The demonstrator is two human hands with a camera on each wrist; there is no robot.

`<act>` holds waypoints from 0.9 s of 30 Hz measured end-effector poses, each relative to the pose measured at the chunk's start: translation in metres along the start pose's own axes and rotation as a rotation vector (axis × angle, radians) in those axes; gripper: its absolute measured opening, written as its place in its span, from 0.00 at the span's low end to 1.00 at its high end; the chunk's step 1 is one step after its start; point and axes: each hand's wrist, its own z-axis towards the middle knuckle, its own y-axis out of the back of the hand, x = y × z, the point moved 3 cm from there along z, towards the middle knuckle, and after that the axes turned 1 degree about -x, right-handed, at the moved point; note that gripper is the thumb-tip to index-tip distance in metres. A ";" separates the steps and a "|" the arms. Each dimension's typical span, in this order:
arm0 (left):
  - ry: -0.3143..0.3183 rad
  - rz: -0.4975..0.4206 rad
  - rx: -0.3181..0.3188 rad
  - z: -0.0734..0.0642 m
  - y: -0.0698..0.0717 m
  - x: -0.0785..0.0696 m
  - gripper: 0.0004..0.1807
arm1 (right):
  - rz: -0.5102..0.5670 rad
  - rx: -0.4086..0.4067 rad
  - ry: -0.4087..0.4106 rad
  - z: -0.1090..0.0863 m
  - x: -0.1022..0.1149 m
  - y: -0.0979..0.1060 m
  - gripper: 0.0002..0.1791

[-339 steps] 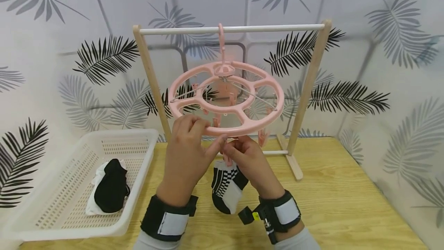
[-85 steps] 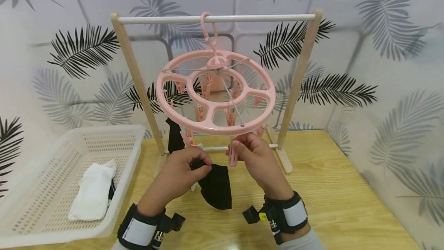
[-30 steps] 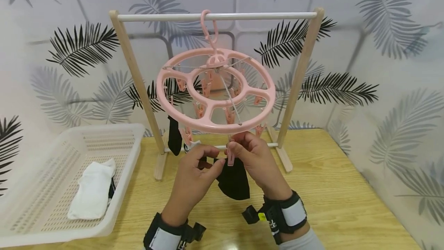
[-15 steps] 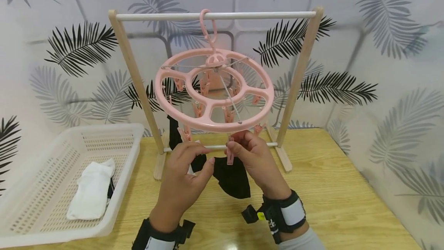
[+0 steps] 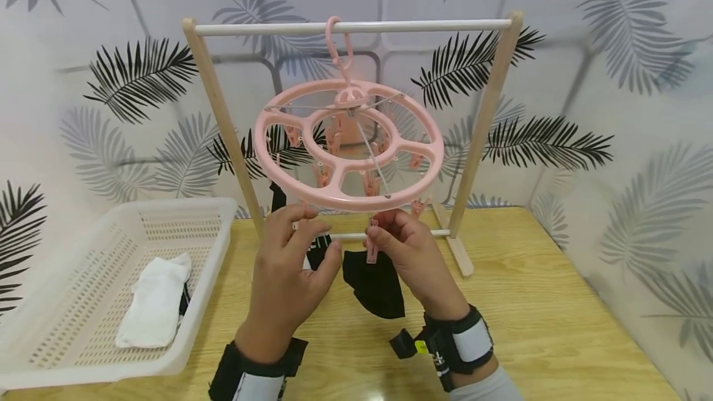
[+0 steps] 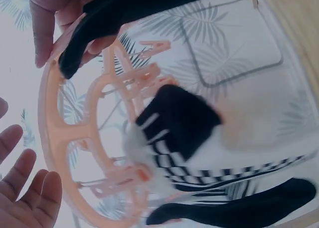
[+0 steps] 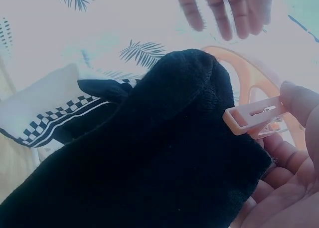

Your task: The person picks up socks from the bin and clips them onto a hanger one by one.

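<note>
A pink round clip hanger (image 5: 351, 204) hangs from the rack's top bar. My right hand (image 5: 412, 255) pinches a pink clothespin (image 5: 372, 243) below the front rim. A black sock (image 5: 374, 293) hangs at that clothespin; in the right wrist view the clothespin's tip (image 7: 237, 120) overlaps the sock's edge, with fingers behind the cloth. To the left, my left hand (image 5: 289, 271) is raised with fingers spread and nothing in them. Behind it hangs a black-and-white checkered sock (image 6: 174, 123), partly hidden by the hand in the head view; another black sock (image 5: 277, 197) hangs farther back.
A white perforated basket (image 5: 111, 361) stands on the table at left, holding a folded white sock (image 5: 153, 308) with something dark beneath. The wooden rack's posts (image 5: 487, 122) stand on both sides of the hanger. More pink clothespins (image 5: 371, 184) dangle under its rings.
My left hand has let go of the black sock and moved left and up, its fingers opening. The right hand stays at the clothespin, with the sock hanging there.
</note>
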 end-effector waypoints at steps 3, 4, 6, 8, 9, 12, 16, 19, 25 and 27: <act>-0.002 0.035 0.028 0.012 0.000 -0.002 0.12 | -0.005 -0.004 0.009 0.000 0.000 0.001 0.13; 0.002 0.051 0.040 0.017 0.000 -0.002 0.13 | -0.006 -0.005 0.011 0.000 0.000 0.000 0.12; 0.016 0.090 0.072 0.025 0.000 -0.001 0.15 | 0.001 0.000 0.014 0.001 0.000 0.000 0.12; 0.020 0.137 0.112 0.032 0.001 0.000 0.17 | 0.005 0.005 0.016 0.001 0.000 -0.001 0.11; 0.017 0.158 0.131 0.035 0.001 0.001 0.19 | 0.008 0.008 0.016 0.001 0.000 -0.001 0.12; 0.006 0.206 0.182 0.042 -0.002 0.002 0.22 | 0.004 0.006 0.020 0.001 0.001 -0.001 0.13; -0.015 0.258 0.212 0.047 -0.006 0.002 0.23 | -0.011 -0.001 0.033 0.001 0.002 0.001 0.12; -0.023 0.283 0.217 0.049 -0.008 0.003 0.23 | -0.006 0.006 0.042 0.001 0.002 0.001 0.11; -0.004 0.287 0.220 0.049 -0.007 0.005 0.20 | 0.024 0.026 0.030 0.000 0.002 0.000 0.12; 0.003 0.280 0.220 0.049 -0.007 0.005 0.20 | 0.010 0.015 0.013 -0.001 0.001 0.001 0.14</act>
